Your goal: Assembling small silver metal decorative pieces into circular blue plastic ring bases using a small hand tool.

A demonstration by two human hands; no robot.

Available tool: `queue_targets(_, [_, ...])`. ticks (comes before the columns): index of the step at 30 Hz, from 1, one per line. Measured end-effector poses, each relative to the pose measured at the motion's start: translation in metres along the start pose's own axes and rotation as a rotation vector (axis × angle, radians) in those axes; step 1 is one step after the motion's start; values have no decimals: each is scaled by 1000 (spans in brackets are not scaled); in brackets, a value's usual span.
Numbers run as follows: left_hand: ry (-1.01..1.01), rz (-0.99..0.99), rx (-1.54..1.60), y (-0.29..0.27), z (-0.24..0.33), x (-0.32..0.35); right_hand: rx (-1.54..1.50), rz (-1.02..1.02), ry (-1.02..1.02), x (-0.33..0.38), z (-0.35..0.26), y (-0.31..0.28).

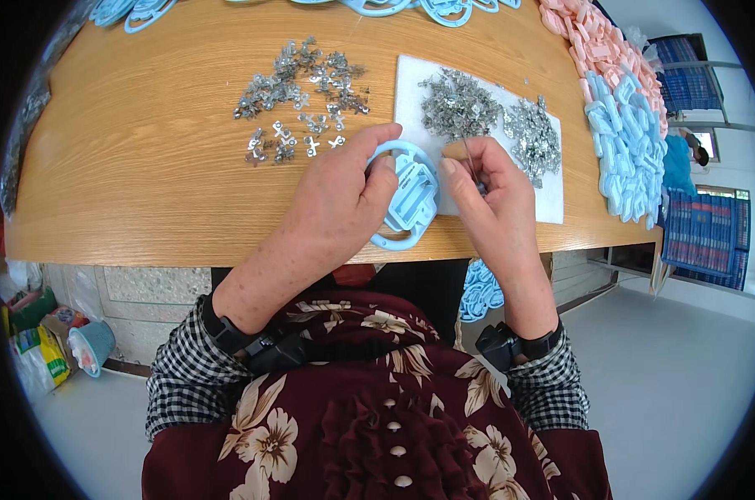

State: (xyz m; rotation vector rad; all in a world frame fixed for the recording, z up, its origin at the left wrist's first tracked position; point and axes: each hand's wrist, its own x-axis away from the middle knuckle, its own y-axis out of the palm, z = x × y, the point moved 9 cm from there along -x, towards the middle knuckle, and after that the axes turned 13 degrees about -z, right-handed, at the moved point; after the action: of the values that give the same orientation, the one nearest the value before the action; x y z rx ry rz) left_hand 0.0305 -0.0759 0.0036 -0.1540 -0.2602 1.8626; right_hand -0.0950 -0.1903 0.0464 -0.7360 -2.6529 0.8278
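Observation:
My left hand (331, 200) grips a light-blue plastic part (412, 200), an oval frame with a slotted middle and a curved loop at its near end. It is held above the table's near edge. Just right of it, my right hand (508, 204) has thumb and forefinger pinched close to the part's right side. A thin, dark metal piece (474, 164) shows between those fingers; its exact kind is hard to make out. Beyond my right hand, small silvery metal clips (460, 102) lie heaped on a white foam board (407, 87). Some cross-shaped metal clips (281, 87) are scattered on the wood to the left.
The wooden table (144, 167) curves around me. Pink plastic parts (598, 42) and a pile of blue plastic parts (627, 158) cover its right side. More blue loops (448, 8) line the far edge. Blue crates (706, 237) and a small bin (94, 343) stand beyond the table.

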Motion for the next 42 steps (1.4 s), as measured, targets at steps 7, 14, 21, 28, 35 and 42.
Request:
queue_targets(7, [-75, -51, 136, 4, -10, -1, 76, 19, -31, 20, 1, -6])
queue_targets(14, [-165, -129, 382, 7, -7, -7, -62, 116, -30, 41, 23, -9])
queue_targets(21, [-108, -200, 514, 16, 9, 3, -955, -315, 225, 39, 41, 34])
queue_targets(28, [252, -311, -380, 20, 64, -3, -739, -326, 197, 43, 29, 24])
queue_targets(35, [172, -313, -236, 24, 50, -3, -739, -213, 144, 46, -3, 12])
queue_targets(42, [-47, -350, 928, 26, 27, 7, -499, 8, -158, 36, -17, 7])
